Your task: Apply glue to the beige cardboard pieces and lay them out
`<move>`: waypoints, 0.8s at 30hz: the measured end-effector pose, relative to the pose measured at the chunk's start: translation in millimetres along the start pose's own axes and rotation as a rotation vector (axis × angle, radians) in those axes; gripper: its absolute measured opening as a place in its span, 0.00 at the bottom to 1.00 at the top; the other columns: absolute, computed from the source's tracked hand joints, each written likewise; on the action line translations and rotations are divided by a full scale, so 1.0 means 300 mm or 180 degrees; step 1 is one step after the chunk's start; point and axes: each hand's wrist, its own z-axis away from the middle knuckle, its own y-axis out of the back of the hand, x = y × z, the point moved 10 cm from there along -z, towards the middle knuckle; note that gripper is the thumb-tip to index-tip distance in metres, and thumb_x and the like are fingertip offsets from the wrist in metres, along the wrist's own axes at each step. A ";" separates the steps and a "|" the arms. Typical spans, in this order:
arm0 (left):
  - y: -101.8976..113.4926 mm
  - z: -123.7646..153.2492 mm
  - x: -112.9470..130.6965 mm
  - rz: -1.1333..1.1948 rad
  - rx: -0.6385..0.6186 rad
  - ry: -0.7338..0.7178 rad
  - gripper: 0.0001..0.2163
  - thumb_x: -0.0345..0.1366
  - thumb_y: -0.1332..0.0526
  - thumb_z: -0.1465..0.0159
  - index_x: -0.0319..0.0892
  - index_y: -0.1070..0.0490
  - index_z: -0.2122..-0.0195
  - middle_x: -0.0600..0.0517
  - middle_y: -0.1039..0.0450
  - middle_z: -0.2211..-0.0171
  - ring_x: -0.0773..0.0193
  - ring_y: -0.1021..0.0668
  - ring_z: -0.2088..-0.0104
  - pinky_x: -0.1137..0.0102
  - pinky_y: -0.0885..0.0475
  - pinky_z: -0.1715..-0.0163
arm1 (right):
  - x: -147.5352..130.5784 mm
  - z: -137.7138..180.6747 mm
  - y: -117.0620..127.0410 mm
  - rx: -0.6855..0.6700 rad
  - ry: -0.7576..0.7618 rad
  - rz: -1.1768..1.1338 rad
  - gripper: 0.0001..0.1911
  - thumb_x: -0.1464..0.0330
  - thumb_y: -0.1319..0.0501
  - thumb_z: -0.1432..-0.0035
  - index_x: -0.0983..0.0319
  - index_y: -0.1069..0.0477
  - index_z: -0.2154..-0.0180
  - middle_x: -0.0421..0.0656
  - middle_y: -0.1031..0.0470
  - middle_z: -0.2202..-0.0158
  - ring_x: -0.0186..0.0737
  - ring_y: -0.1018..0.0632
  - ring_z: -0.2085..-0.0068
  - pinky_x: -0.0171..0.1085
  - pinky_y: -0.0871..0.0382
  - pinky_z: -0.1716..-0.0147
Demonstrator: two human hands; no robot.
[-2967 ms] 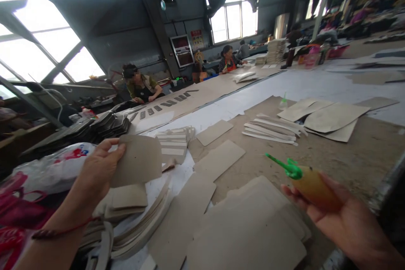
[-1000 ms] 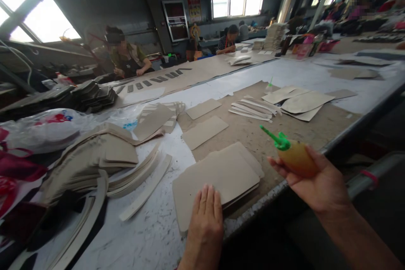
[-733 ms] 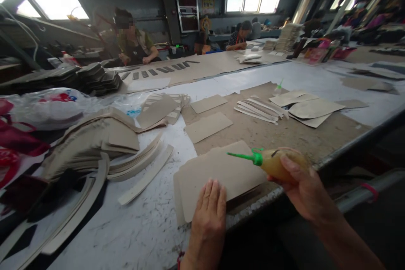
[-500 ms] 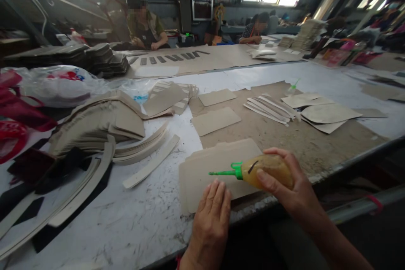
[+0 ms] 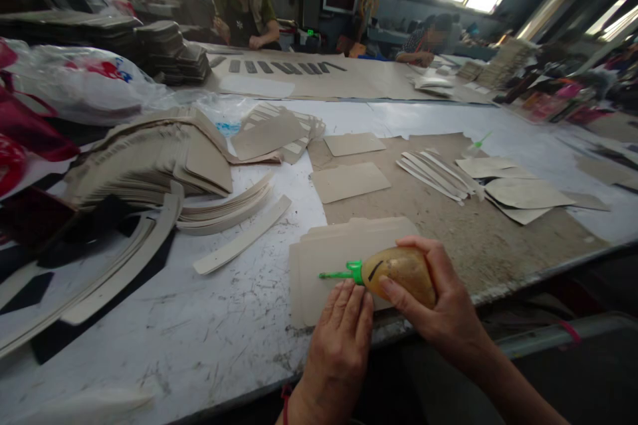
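Note:
My right hand (image 5: 438, 292) is wrapped round a glue bottle (image 5: 393, 272) full of yellowish liquid, lying nearly level with its green nozzle pointing left. The nozzle tip is over a beige cardboard panel (image 5: 309, 259); whether it touches the surface I cannot tell. Flat on the panel's near edge, fingers stretched out, rests my left hand (image 5: 341, 339), just below the nozzle. The panel has a stepped outline and lies at the table's front edge, its right part hidden behind the bottle and my right hand.
Curved beige strips (image 5: 244, 236) and a fanned stack of panels (image 5: 149, 156) lie left. Two flat panels (image 5: 351, 182), thin strips (image 5: 433, 172) and rounded pieces (image 5: 528, 192) lie on brown board (image 5: 498, 239). Another green-tipped bottle (image 5: 476, 145) stands behind. Two people (image 5: 246, 13) sit across the table.
The glue bottle and my right hand have moved left over the panel, taking the nozzle tip left. My left hand stays on the panel's near edge. The camera view has tilted.

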 end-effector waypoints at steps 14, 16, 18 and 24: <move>0.010 -0.010 -0.004 0.0001 0.0137 0.0017 0.15 0.22 0.50 0.33 0.29 0.27 0.52 0.38 0.24 0.50 0.53 0.25 0.46 0.59 0.25 0.48 | -0.090 -0.002 0.017 0.0115 0.0791 0.0812 0.19 0.63 0.37 0.41 0.58 0.39 0.50 0.43 0.33 0.57 0.40 0.27 0.59 0.36 0.30 0.58; 0.015 -0.008 -0.005 -0.0001 0.0205 0.0026 0.14 0.22 0.50 0.33 0.30 0.27 0.52 0.39 0.24 0.51 0.53 0.24 0.46 0.60 0.24 0.48 | -0.101 -0.005 0.001 0.0095 0.0839 0.0782 0.19 0.64 0.38 0.41 0.58 0.39 0.50 0.43 0.33 0.57 0.40 0.27 0.58 0.36 0.30 0.57; 0.018 -0.005 -0.007 0.0026 0.0268 0.0054 0.14 0.22 0.50 0.33 0.31 0.27 0.53 0.40 0.23 0.52 0.53 0.23 0.47 0.60 0.24 0.49 | -0.107 -0.006 -0.013 0.0044 0.0859 0.0738 0.19 0.64 0.38 0.41 0.58 0.39 0.50 0.43 0.33 0.57 0.40 0.27 0.58 0.35 0.30 0.57; 0.024 0.006 -0.015 0.0063 0.0415 0.0160 0.13 0.23 0.48 0.34 0.32 0.26 0.55 0.43 0.21 0.57 0.54 0.22 0.50 0.60 0.25 0.48 | -0.106 0.007 -0.018 -0.0158 0.0769 0.0617 0.19 0.64 0.37 0.41 0.56 0.38 0.50 0.42 0.31 0.58 0.39 0.25 0.60 0.33 0.28 0.60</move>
